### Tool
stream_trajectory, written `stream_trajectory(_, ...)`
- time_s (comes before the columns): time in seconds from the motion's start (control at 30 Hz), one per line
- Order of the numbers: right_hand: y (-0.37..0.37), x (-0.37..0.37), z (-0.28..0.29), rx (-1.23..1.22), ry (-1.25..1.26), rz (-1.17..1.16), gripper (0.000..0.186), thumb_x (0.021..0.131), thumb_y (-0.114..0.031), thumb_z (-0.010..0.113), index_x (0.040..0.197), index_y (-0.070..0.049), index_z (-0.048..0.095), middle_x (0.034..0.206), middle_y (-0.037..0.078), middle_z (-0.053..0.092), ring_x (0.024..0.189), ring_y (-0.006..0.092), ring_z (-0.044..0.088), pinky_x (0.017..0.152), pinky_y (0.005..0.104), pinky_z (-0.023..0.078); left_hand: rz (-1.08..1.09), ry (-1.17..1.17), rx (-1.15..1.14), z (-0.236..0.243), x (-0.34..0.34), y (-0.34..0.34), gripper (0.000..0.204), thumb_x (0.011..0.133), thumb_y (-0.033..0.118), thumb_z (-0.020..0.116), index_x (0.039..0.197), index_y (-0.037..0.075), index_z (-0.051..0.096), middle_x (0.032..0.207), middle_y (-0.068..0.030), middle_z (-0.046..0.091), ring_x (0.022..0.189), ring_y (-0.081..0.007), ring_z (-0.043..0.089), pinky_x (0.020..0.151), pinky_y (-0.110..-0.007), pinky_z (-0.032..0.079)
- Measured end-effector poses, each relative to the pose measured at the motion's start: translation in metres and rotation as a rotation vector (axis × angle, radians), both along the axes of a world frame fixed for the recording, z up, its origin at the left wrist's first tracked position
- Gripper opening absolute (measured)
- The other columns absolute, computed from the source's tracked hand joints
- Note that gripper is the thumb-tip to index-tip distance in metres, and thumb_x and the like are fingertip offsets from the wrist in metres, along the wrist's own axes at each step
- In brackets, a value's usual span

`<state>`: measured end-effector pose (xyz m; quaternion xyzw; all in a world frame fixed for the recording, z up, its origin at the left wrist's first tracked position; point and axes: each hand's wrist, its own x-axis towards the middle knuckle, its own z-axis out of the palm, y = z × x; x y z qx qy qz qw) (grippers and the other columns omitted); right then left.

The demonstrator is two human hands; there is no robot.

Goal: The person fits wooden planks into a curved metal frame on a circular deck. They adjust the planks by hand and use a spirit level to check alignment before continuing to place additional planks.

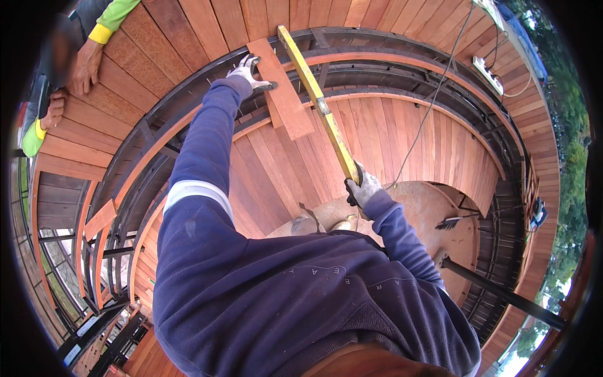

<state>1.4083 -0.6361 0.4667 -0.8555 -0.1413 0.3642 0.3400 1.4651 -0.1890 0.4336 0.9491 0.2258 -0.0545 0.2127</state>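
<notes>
My left hand (249, 70), in a grey glove, reaches far forward and grips the left edge of a short reddish wooden board (286, 94). The board lies across the dark curved steel frame (377, 60). My right hand (360, 188), also gloved, holds the near end of a long yellow spirit level (317, 100). The level runs away from me along the board's right side and over the frame. Both arms wear navy sleeves.
Another person crouches at the upper left in yellow-green sleeves, one hand (85, 63) flat on the laid deck boards (182, 31). A white power strip (488, 66) and its cable lie at the upper right. Below are curved wooden steps, a brush (449, 222) and a dark steel beam (502, 292).
</notes>
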Motion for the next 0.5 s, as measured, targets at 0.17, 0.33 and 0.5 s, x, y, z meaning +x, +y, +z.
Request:
stream_trajectory(0.17,0.002,-0.001,-0.001,-0.016,0.002,-0.009,0.061,0.091,-0.023,0.057,0.147,-0.008,0.036,0.072,0.012,0.066,0.057,0.0203,0.066,0.057,0.0352,0.056,0.006,-0.003,0.006,-0.003,0.001,0.001,0.109,0.064,0.065,0.080,0.150,0.014,0.037,0.159,-0.0122,0.028,0.142,-0.0339,0.036,0.118,-0.041,0.032)
stream_trajectory(0.33,0.002,-0.002,-0.004,-0.002,0.016,-0.021,0.062,0.091,-0.023,0.057,0.148,-0.010,0.036,0.071,0.011,0.066,0.055,0.0197,0.065,0.055,0.0352,0.055,0.001,-0.009,-0.008,-0.006,0.002,0.003,0.110,0.063,0.066,0.080,0.150,0.014,0.036,0.159,-0.0117,0.029,0.142,-0.0341,0.036,0.118,-0.041,0.031)
stream_trajectory(0.5,0.002,-0.003,-0.010,0.015,-0.003,-0.027,0.062,0.090,-0.022,0.057,0.147,-0.009,0.037,0.068,0.010,0.065,0.054,0.0200,0.064,0.054,0.0358,0.054,0.015,0.006,-0.029,-0.008,0.003,0.005,0.112,0.062,0.068,0.080,0.151,0.015,0.035,0.159,-0.0111,0.028,0.142,-0.0338,0.036,0.118,-0.041,0.031)
